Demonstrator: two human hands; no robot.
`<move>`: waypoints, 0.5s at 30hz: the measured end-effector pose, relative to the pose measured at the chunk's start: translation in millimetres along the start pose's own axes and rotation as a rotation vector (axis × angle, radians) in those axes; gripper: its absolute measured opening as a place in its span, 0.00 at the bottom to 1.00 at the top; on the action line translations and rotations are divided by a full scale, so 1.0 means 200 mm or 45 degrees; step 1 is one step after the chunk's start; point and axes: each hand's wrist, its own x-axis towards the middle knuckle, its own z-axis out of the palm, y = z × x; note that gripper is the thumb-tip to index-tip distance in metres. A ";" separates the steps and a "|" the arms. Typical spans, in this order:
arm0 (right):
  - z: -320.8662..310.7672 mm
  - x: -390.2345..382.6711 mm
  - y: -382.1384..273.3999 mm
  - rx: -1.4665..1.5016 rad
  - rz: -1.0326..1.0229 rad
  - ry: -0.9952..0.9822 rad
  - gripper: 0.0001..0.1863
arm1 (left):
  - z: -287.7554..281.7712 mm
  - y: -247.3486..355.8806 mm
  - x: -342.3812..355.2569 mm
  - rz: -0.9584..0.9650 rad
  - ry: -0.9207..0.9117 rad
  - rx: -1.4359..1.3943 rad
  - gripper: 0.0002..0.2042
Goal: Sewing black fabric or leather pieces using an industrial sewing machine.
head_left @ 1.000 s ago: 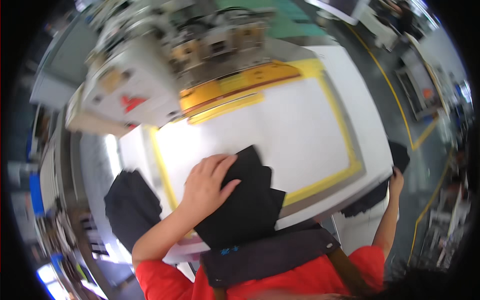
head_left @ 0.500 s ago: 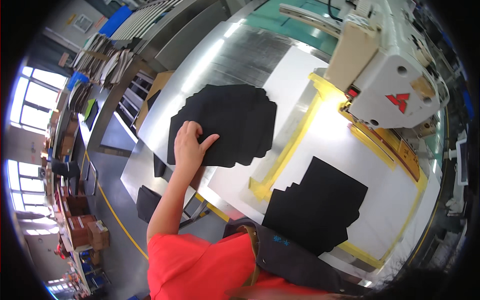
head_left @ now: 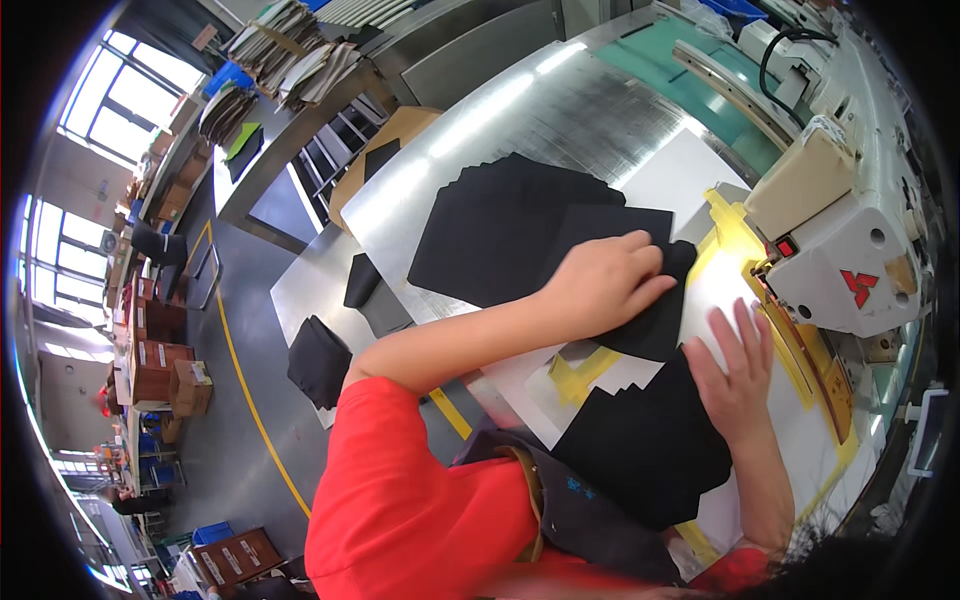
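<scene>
The left hand [head_left: 603,283] is reaching across the metal worktable [head_left: 560,110] with its forearm stretched out from a red sleeve [head_left: 400,500], fingers curled and pinching the edge of a black fabric piece [head_left: 655,325], which is lying partly on the white work surface [head_left: 740,270] and partly over a fanned stack of black fabric pieces [head_left: 500,225]; the right hand [head_left: 735,375] is lying flat and palm down, fingers spread and pointing away from the body, pressing on a second pile of black fabric pieces [head_left: 645,445] that is sitting nearer the person's body; the pinched piece is lying between the two piles, just beside the right hand's fingertips; strips of yellow tape [head_left: 585,370] are marking the white surface beside the near pile; a white industrial sewing machine [head_left: 850,250] is standing just past the right hand; more dark fabric bundles [head_left: 318,360] are resting on a lower shelf to the left of the table.
</scene>
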 end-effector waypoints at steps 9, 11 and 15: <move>0.15 -0.19 0.11 0.265 0.148 -0.149 0.12 | 0.23 0.00 0.23 0.098 -0.151 0.080 0.02; 0.17 -0.23 0.18 0.293 0.210 -0.189 0.12 | 0.19 0.07 0.25 0.112 -0.134 0.082 0.03; 0.12 -0.37 0.23 0.042 0.265 -0.188 0.13 | 0.22 0.17 0.24 0.315 -0.180 0.084 0.05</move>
